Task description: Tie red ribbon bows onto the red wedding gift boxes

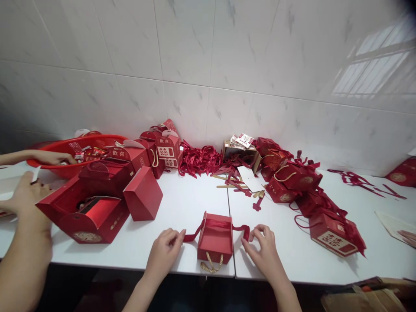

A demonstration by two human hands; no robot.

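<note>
A small red box [215, 245] with a gold rope handle [212, 265] stands at the table's front edge, between my two hands. A dark red ribbon [217, 223] runs across it and sticks out on both sides. At the left, my left hand [165, 249] pinches one end of the ribbon between thumb and fingers. My right hand [261, 249] grips the other end, right of the box. Neither hand touches the box itself.
Red boxes [107, 177] stand at the left, beside a red basket [66, 170] another person's hand reaches into. Red ribbons [201, 160] lie piled by the wall. Tags surround an open carton [240, 152]. More boxes [336, 229] line the right. A hand [408, 237] shows at the right edge.
</note>
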